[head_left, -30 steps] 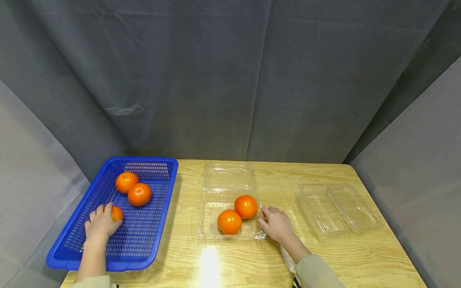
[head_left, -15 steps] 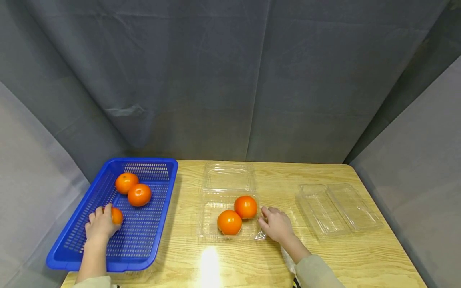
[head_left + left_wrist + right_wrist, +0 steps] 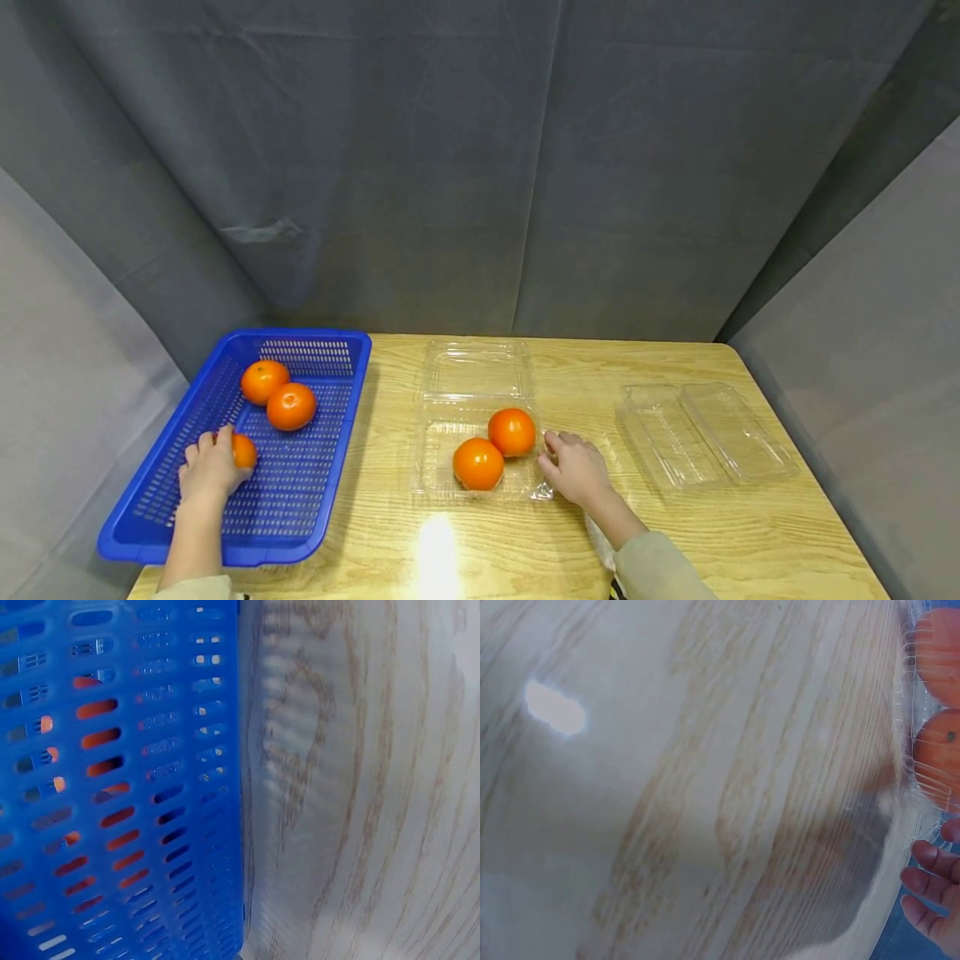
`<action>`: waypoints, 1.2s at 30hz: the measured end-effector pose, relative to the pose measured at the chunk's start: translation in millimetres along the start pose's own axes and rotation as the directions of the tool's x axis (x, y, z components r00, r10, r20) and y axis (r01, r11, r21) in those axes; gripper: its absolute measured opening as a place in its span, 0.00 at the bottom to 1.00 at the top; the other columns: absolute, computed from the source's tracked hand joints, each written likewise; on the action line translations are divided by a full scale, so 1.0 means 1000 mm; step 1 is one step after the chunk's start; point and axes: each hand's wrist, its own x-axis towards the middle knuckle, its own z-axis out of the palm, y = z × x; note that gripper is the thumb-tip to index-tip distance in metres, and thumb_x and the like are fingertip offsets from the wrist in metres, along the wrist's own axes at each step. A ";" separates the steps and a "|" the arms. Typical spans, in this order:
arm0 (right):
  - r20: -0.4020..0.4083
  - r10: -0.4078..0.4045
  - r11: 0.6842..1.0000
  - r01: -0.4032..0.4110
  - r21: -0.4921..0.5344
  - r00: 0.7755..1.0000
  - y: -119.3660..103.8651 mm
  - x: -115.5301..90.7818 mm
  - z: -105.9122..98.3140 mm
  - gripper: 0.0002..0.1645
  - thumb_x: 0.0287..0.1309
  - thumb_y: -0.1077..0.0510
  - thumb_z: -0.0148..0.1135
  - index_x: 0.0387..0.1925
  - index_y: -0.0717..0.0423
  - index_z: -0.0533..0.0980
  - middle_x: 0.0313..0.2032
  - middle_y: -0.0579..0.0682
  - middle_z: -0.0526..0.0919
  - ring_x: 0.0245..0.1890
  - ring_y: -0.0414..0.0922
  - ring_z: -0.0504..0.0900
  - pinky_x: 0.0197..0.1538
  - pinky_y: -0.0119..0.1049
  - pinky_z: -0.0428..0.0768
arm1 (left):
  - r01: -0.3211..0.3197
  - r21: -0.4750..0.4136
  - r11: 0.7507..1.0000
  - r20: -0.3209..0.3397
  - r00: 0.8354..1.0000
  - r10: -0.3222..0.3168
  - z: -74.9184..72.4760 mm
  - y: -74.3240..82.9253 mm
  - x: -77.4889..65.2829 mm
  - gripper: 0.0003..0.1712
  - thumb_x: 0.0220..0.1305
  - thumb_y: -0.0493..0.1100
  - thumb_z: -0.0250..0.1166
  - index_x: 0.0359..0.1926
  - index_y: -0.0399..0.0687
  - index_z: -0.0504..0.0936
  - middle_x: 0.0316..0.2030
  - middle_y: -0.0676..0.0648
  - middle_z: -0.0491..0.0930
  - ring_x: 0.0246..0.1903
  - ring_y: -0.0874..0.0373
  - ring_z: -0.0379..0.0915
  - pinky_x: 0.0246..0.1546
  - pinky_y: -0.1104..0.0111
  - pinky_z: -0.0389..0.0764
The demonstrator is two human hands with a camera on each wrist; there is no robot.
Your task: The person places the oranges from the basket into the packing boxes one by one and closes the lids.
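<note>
Inside a blue slotted basket (image 3: 348, 425), my left hand (image 3: 207, 468) grips an orange (image 3: 244, 451); its fingers lie over the fruit and hide much of it. Two more oranges, one farther back (image 3: 264, 382) and one nearer (image 3: 292, 407), sit beyond that hand. In the middle, a clear hinged plastic container (image 3: 438, 467) lies with its lid laid back and two oranges in its base, one in front (image 3: 478, 464) and one behind (image 3: 512, 432). My right hand (image 3: 576, 468) rests at the container's right edge, fingers loosely bent, fingertips right beside the front corner.
A second clear container (image 3: 678, 437) lies unfolded on the right of the wooden table (image 3: 510, 550). Crinkled clear plastic (image 3: 600, 537) lies under my right forearm. Grey curtains (image 3: 420, 167) close off the back and sides. Through the basket's slots, orange shows in the left wrist view.
Hardly anything differs. My left hand has shifted very slightly on the orange in the basket; the right hand, containers and other oranges keep their places.
</note>
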 end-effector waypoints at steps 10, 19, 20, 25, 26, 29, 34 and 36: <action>0.016 0.006 1.000 -0.006 0.001 1.000 0.000 0.001 0.000 0.06 0.51 0.51 0.54 0.28 0.49 0.71 0.22 0.43 0.70 0.25 0.43 0.71 0.26 0.38 0.67 | -0.040 0.002 0.999 -0.027 0.999 0.040 -0.002 0.001 -0.002 0.45 0.45 0.40 0.68 0.59 0.24 0.54 0.51 0.20 0.52 0.50 0.22 0.47 0.45 0.34 0.57; 0.020 0.014 1.000 -0.014 -0.003 1.000 0.000 0.001 0.000 0.08 0.51 0.51 0.54 0.30 0.50 0.73 0.23 0.44 0.71 0.28 0.45 0.73 0.28 0.40 0.69 | -0.088 -0.028 0.996 -0.133 0.988 0.083 -0.005 0.014 -0.007 0.44 0.43 0.39 0.70 0.58 0.27 0.57 0.50 0.21 0.54 0.49 0.24 0.48 0.43 0.34 0.57; 0.015 0.011 1.000 -0.011 -0.001 1.000 0.000 0.001 0.000 0.07 0.51 0.51 0.54 0.30 0.49 0.72 0.23 0.43 0.71 0.27 0.45 0.73 0.28 0.39 0.69 | -0.098 -0.030 0.995 -0.153 0.984 0.093 -0.005 0.016 -0.007 0.44 0.43 0.39 0.70 0.58 0.27 0.57 0.50 0.21 0.55 0.48 0.24 0.49 0.42 0.35 0.57; -0.005 -0.001 1.000 0.001 -0.001 1.000 0.000 0.001 0.001 0.06 0.50 0.51 0.53 0.28 0.49 0.71 0.22 0.42 0.69 0.26 0.44 0.72 0.26 0.38 0.68 | -0.158 -0.038 0.987 -0.266 0.953 0.142 -0.010 0.028 -0.009 0.42 0.41 0.38 0.71 0.56 0.29 0.60 0.48 0.22 0.57 0.47 0.25 0.52 0.40 0.35 0.58; -0.004 -0.001 1.000 0.001 0.002 1.000 0.000 0.001 0.001 0.06 0.50 0.51 0.54 0.28 0.49 0.71 0.21 0.42 0.69 0.25 0.44 0.71 0.26 0.38 0.67 | -0.169 -0.039 0.985 -0.284 0.947 0.152 -0.011 0.030 -0.009 0.42 0.41 0.38 0.71 0.56 0.29 0.61 0.48 0.22 0.58 0.46 0.25 0.52 0.40 0.36 0.58; 0.003 -0.001 1.000 0.001 0.000 1.000 0.001 0.001 0.001 0.06 0.51 0.51 0.54 0.28 0.49 0.71 0.21 0.42 0.69 0.25 0.44 0.71 0.26 0.38 0.67 | -0.192 -0.051 0.980 -0.312 0.935 0.167 -0.015 0.039 -0.010 0.41 0.41 0.38 0.71 0.56 0.30 0.60 0.49 0.23 0.57 0.47 0.26 0.51 0.41 0.36 0.57; 0.011 0.001 1.000 -0.001 -0.002 1.000 0.002 0.001 0.002 0.07 0.51 0.51 0.53 0.29 0.49 0.72 0.22 0.43 0.70 0.26 0.44 0.71 0.26 0.38 0.68 | -0.222 -0.062 0.973 -0.355 0.916 0.187 -0.022 0.055 -0.014 0.41 0.42 0.39 0.71 0.56 0.31 0.61 0.50 0.24 0.58 0.48 0.27 0.51 0.43 0.38 0.57; 0.014 0.004 1.000 -0.004 -0.001 1.000 0.002 0.001 0.002 0.08 0.51 0.50 0.53 0.30 0.49 0.72 0.23 0.43 0.70 0.26 0.44 0.72 0.26 0.38 0.68 | -0.241 -0.064 0.968 -0.380 0.903 0.200 -0.025 0.063 -0.015 0.40 0.41 0.39 0.71 0.55 0.32 0.62 0.49 0.25 0.58 0.47 0.27 0.52 0.42 0.38 0.57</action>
